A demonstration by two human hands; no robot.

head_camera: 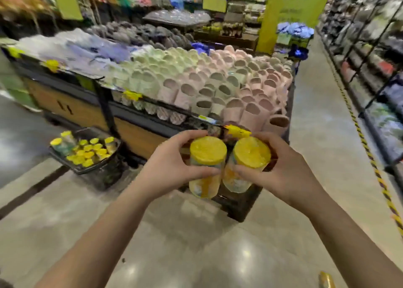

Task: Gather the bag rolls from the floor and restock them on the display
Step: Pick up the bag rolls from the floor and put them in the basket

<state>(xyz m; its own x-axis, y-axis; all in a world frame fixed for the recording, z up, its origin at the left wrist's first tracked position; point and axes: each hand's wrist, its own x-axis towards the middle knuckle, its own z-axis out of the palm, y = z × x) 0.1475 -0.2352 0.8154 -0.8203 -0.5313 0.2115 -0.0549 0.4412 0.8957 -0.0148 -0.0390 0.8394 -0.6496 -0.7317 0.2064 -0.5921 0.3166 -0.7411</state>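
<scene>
Premises: shop aisle with a polished grey floor [196, 248]; the view is blurred throughout.
Display table [65, 109]: long, with wood-panelled sides and a dark rim. Its top is packed with pink, pale green and grey slippers [218, 87]. Its near corner lies directly behind the held rolls and is partly hidden by them.
Right shelving [370, 69]: dark wire racks of packed goods along the aisle's right side, well apart from the hands.
Hanging signs [66, 2]: yellow-green panels above the far stock.
Hazard tape [370, 161]: yellow-and-black line on the floor along the shelving's foot.
Basket [104, 170]: black, on the floor against the display table's base, to the left of the hands.
Basket rolls [87, 152]: many yellow-capped bag rolls standing inside the basket, caps up.
Left hand [172, 167]: fingers and thumb curled round the left roll [207, 154], just under its cap.
Right hand [290, 174]: grips the right roll [250, 152] likewise. The two rolls touch side by side, raised off the floor, caps tilted toward the camera.
Stray roll [326, 279]: yellow, on the floor at the bottom right edge, partly cut off.
Price tags [132, 95]: yellow, on the table rim; print illegible.
Roll labels: pale wrap with orange-yellow print; wording unreadable.
</scene>
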